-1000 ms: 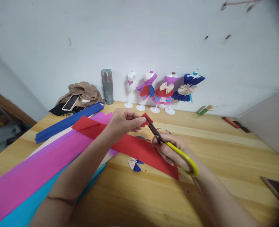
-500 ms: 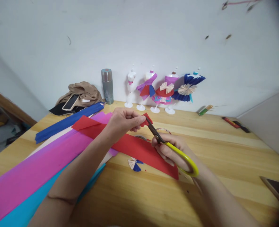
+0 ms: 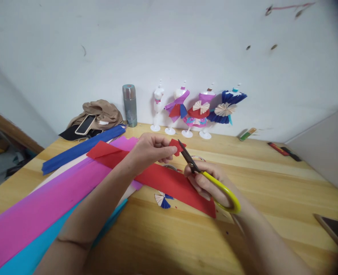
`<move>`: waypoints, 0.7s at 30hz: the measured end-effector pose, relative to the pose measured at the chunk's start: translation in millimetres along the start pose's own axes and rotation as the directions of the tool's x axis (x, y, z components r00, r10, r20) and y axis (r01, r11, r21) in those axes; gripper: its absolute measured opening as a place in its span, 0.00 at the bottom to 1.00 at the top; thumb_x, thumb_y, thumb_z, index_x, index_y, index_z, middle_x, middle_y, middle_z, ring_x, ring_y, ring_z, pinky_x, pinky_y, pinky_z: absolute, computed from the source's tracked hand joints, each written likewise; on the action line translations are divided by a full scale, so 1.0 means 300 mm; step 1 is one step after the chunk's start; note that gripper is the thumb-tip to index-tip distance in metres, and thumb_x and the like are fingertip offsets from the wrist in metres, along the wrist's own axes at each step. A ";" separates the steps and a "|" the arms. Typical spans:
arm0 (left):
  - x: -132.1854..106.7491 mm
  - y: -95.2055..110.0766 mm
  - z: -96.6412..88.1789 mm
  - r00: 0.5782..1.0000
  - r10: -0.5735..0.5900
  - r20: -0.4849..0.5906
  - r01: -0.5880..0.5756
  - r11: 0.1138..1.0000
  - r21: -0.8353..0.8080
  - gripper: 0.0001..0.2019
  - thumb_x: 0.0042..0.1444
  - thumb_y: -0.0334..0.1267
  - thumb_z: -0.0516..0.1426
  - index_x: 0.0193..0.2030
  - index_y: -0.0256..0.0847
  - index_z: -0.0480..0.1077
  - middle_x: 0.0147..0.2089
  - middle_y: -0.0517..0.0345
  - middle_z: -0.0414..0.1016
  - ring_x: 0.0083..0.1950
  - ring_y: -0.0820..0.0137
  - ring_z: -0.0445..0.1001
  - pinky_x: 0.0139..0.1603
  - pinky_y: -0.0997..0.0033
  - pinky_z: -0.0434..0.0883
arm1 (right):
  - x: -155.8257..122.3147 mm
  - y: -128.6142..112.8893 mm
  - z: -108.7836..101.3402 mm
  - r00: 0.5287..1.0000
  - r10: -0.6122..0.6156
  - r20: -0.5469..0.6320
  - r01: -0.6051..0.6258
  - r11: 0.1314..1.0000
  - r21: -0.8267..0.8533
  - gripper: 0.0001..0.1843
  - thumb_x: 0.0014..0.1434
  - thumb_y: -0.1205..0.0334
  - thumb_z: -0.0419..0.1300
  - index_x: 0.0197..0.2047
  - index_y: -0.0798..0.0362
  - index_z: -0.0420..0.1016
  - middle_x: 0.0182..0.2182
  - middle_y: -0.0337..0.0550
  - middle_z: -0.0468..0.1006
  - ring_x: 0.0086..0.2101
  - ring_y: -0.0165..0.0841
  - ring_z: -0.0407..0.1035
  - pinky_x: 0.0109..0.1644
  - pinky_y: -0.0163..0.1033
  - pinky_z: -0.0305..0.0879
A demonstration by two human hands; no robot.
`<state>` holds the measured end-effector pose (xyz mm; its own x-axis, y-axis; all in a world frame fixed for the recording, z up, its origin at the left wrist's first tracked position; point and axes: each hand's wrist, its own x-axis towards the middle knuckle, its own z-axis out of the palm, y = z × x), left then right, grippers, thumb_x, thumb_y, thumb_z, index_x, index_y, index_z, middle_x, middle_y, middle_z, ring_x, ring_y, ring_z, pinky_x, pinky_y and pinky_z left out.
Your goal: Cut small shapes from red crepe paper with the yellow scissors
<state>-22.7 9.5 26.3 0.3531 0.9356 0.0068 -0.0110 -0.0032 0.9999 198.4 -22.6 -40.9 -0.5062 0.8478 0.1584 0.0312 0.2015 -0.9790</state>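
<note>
Between thumb and fingers, my left hand (image 3: 154, 148) pinches a small red paper piece (image 3: 174, 144) above the table. Yellow-handled scissors (image 3: 219, 187) are gripped in my right hand (image 3: 207, 181), their dark blades pointing up and left, with the tips at the right side of the red piece. Beneath both hands lies a long red paper strip (image 3: 171, 181), partly covered by my left forearm. A small pleated fan bow (image 3: 163, 199) in cream and blue rests on the table just in front of the strip.
Magenta paper (image 3: 54, 202), cyan paper (image 3: 49, 236) and a blue roll (image 3: 83, 149) spread over the left side. Along the wall stand a thermos (image 3: 129, 106) and several small dressed mannequins (image 3: 203, 109). A phone (image 3: 86, 125) sits by brown cloth (image 3: 103, 112). A dark-screened device (image 3: 333, 231) lies at right.
The small red piece has been turned so more of its face shows. My left hand has shifted slightly down, and the scissor tips now sit at the piece's right side.
</note>
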 end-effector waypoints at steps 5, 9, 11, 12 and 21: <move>0.002 -0.008 0.008 0.999 0.026 -0.025 -0.027 0.999 -0.039 0.07 0.48 0.36 0.64 0.25 0.34 0.74 0.21 0.60 0.75 0.22 0.80 0.71 0.26 0.81 0.68 | -0.001 -0.021 0.030 0.996 0.000 -0.084 0.003 1.000 0.031 0.23 0.61 0.39 0.62 0.39 0.54 0.72 0.18 0.30 0.62 0.14 0.21 0.48 0.15 0.30 0.42; 0.007 -0.008 0.015 1.000 0.001 -0.016 -0.002 1.000 -0.026 0.07 0.48 0.34 0.63 0.23 0.34 0.73 0.19 0.60 0.73 0.22 0.79 0.70 0.24 0.81 0.66 | 0.000 -0.028 0.039 0.995 0.017 -0.096 -0.013 0.999 0.042 0.25 0.60 0.37 0.62 0.38 0.54 0.73 0.18 0.30 0.62 0.14 0.21 0.49 0.15 0.31 0.42; 0.006 -0.004 0.016 1.000 -0.006 0.000 0.006 1.000 -0.016 0.08 0.48 0.34 0.64 0.22 0.34 0.72 0.18 0.61 0.72 0.21 0.79 0.69 0.24 0.80 0.66 | 0.001 -0.026 0.038 0.995 0.019 -0.094 -0.015 0.999 0.043 0.25 0.60 0.37 0.62 0.39 0.54 0.72 0.17 0.30 0.62 0.14 0.21 0.49 0.15 0.31 0.42; 0.006 -0.002 0.016 1.000 -0.008 0.007 0.008 1.000 -0.010 0.08 0.48 0.34 0.64 0.22 0.34 0.72 0.18 0.61 0.72 0.21 0.79 0.69 0.25 0.80 0.66 | 0.001 -0.025 0.038 0.995 0.019 -0.094 -0.015 0.999 0.043 0.26 0.60 0.37 0.62 0.39 0.54 0.72 0.17 0.29 0.61 0.14 0.21 0.49 0.15 0.31 0.41; 0.000 0.001 0.013 1.000 -0.011 -0.001 0.011 1.000 -0.001 0.06 0.49 0.33 0.63 0.24 0.34 0.74 0.20 0.60 0.73 0.22 0.79 0.70 0.25 0.81 0.66 | 0.000 -0.022 0.032 0.996 0.013 -0.083 -0.011 1.000 0.026 0.24 0.61 0.38 0.62 0.38 0.53 0.72 0.17 0.29 0.61 0.14 0.21 0.48 0.16 0.31 0.39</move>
<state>-19.1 8.2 26.8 0.3520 0.9360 -0.0043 -0.0084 0.0078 0.9999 190.0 -28.7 -35.7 -0.4325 0.8881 0.1556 0.0145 0.1794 -0.9837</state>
